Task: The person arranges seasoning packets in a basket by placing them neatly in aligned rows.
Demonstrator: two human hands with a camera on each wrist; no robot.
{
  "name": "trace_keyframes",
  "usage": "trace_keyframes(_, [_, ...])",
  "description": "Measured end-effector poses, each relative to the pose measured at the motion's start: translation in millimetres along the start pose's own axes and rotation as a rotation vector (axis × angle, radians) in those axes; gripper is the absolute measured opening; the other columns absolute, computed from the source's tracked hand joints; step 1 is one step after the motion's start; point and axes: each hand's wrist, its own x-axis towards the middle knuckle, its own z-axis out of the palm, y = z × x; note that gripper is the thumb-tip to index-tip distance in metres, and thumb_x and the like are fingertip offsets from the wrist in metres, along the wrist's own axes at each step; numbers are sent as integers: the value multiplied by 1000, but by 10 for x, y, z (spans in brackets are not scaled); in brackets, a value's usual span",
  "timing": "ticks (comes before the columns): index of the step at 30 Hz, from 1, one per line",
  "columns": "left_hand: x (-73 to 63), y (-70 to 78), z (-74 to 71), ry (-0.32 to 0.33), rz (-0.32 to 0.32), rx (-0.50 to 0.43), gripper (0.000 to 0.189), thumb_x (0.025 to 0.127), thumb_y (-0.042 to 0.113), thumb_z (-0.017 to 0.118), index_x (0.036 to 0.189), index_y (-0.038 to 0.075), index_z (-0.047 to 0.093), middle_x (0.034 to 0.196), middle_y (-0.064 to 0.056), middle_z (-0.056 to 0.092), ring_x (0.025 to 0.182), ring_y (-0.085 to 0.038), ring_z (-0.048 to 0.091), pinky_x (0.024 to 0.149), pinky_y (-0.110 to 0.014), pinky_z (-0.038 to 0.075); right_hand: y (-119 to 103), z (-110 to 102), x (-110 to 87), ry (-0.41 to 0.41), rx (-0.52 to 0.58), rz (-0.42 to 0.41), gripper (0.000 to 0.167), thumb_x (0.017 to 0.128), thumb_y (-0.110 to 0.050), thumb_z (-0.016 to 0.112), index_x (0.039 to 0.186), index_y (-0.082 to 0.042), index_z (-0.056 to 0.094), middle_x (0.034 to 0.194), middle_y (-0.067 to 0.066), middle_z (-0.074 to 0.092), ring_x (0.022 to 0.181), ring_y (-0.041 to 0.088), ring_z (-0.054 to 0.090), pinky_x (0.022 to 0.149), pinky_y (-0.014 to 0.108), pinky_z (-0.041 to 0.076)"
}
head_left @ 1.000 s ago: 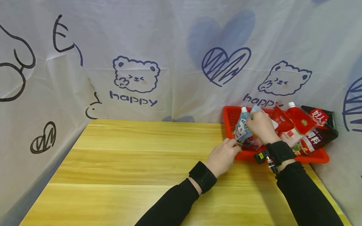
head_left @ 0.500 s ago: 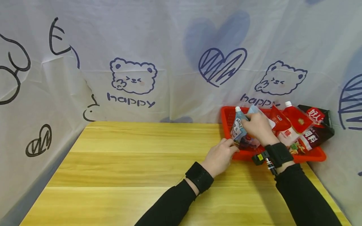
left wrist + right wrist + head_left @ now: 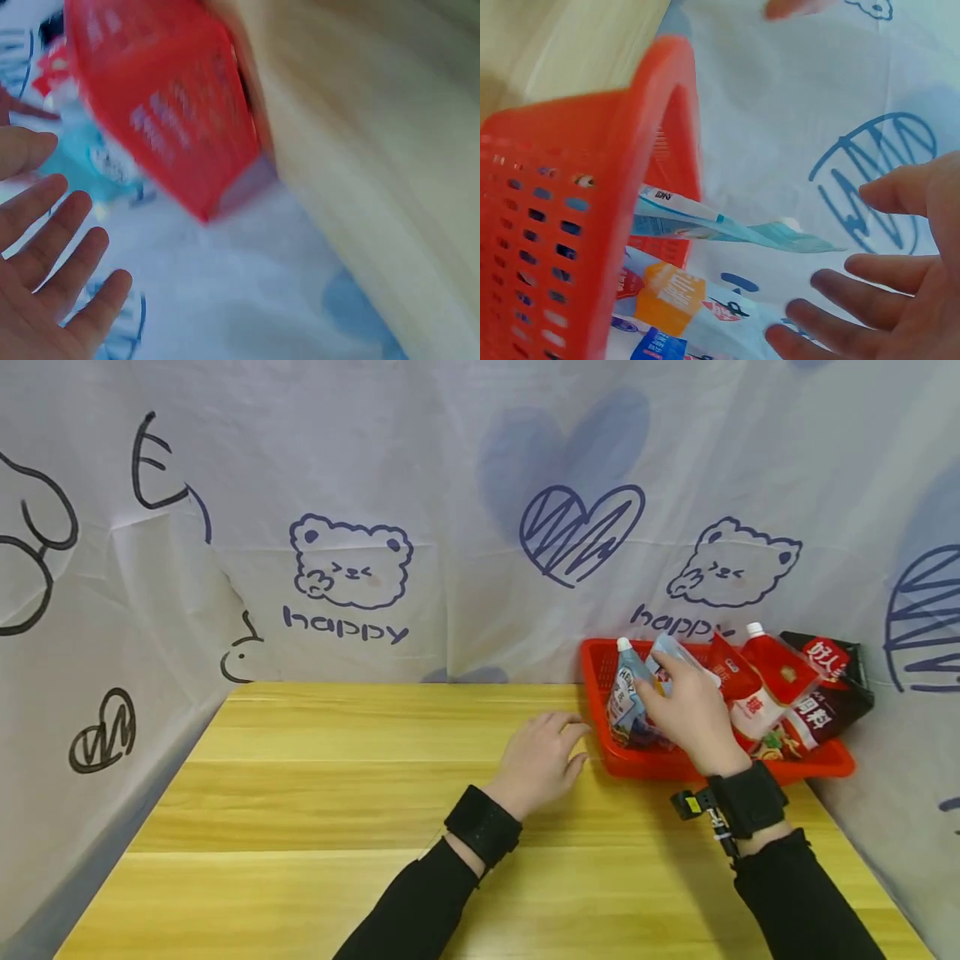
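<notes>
A light-blue Heinz squeeze pouch (image 3: 621, 703) with a white cap stands upright at the left end of a red plastic basket (image 3: 652, 766). My right hand (image 3: 693, 714) is over the basket, just right of the pouch. Its fingers are spread apart around nothing in the right wrist view, where the pouch (image 3: 705, 219) is seen edge-on. Outside the basket's left end is my left hand (image 3: 542, 764), over the table with loosely bent fingers. The left wrist view has those fingers (image 3: 60, 240) spread and holding nothing.
Also in the basket are a red packet (image 3: 731, 670), a red-and-white pouch (image 3: 761, 714) with a white cap, and a black package (image 3: 843, 697). An orange-labelled packet (image 3: 671, 296) lies beside the Heinz pouch. A printed cloth (image 3: 465, 568) hangs behind the wooden table (image 3: 337, 810).
My left hand has let go of the basket's left corner and moved left. My right hand has released the Heinz pouch, its fingers spreading; the pouch now sits lower in the basket.
</notes>
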Motion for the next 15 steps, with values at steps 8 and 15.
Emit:
trace_keyframes(8, [-356,-542,-334,77,-199,54,44,98,31,74,133,6,67,135,-10,63,127,-29,58,107,-44,49,-43,184,-260,125,-45,-85,61,97,-29,72,146,2,54,149,27,52,129,48,51,106,70,43])
trace_keyframes(15, [-807,-872,-567,-12,-389,57,65,96,42,72,148,5,55,154,-16,50,145,-41,41,119,-62,31,64,345,-544,111,-143,-170,73,93,-37,76,150,1,50,158,27,41,145,55,33,116,76,21])
